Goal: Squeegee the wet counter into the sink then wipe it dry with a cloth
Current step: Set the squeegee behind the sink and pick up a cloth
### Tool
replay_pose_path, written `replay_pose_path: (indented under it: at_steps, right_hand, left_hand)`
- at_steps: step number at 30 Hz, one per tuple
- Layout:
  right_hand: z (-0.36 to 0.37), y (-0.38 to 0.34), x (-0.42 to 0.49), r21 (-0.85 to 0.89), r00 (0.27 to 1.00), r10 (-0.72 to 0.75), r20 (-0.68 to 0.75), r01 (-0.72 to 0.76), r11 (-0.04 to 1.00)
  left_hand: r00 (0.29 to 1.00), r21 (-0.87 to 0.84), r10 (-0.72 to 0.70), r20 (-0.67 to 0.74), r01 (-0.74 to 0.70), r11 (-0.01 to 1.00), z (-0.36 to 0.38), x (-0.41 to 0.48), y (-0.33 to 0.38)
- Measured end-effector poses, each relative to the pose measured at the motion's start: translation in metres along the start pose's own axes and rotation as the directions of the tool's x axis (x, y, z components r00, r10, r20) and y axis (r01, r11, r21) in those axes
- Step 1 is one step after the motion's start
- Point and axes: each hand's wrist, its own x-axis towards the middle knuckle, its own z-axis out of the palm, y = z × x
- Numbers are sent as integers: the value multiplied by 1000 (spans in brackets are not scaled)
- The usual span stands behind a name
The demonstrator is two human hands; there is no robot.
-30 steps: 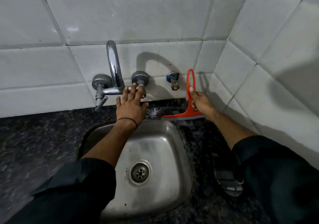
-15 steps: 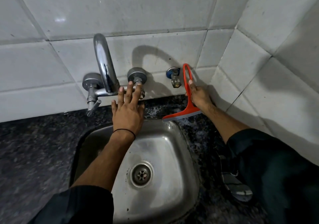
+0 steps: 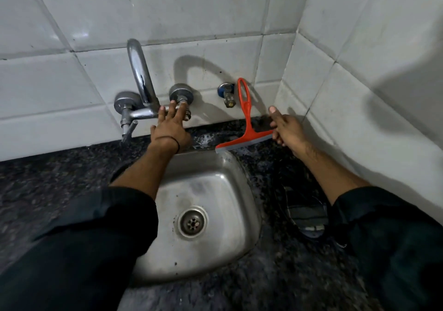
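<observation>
One squeegee (image 3: 247,128), one sink (image 3: 215,258), one tap (image 3: 141,88) with two wall valves, one separate small valve (image 3: 227,94) to its right, two hands. No cloth identified; a dark object with pale stripes (image 3: 304,211) lies on the counter right of the sink, nature unclear.

Left hand (image 3: 170,128): arm extended over the sink's far edge, fingers spread and straight, tips on the tap's right valve. It grips nothing.

Right hand (image 3: 286,128): reaching toward the corner, thumb raised, fingers loosely curled at the right end of the squeegee blade. Contact looks likely; a firm grip cannot be confirmed.

The squeegee is red-orange with a grey rubber edge. It stands on the counter behind the sink's far right corner, looped handle up and against the wall tiles, left blade end at the sink rim.

Counter (image 3: 48,191): dark speckled stone, wet patches glinting behind the sink. Steel sink with central drain. Walls: large white tiles meeting in a corner at right. Both sleeves are dark.
</observation>
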Motion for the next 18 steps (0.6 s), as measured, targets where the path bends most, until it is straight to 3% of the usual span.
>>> replay_pose_path:
  at_steps: [2,4,6,8,11,14,18]
  right_hand:
    - [-15,12,-25,-66,999,-39,-15,38,997]
    - [-32,27,-55,-136,995,-89,-40,83,987]
    - [-47,43,-86,-229,991,-122,-46,109,967]
    - [-57,57,-113,-343,990,-138,-37,117,932]
    - [-62,80,-146,-549,973,-226,41,211,809]
    - [-59,102,-170,-633,941,-315,124,320,705]
    - [-54,122,-181,-638,898,-403,176,416,648]
  left_hand:
    - [1000,22,-20,16,20,1000,-8,-4,6]
    - [997,38,-3,-77,6,999,-3,-18,17]
    - [977,38,71,-199,-64,997,18,-42,33]
    - [962,30,155,-225,-153,988,53,-71,51]
    - [964,-3,257,-61,-258,966,116,-121,77]
    - [934,13,340,106,-344,939,166,-162,94]
    - [905,68,284,317,-321,945,199,-187,99]
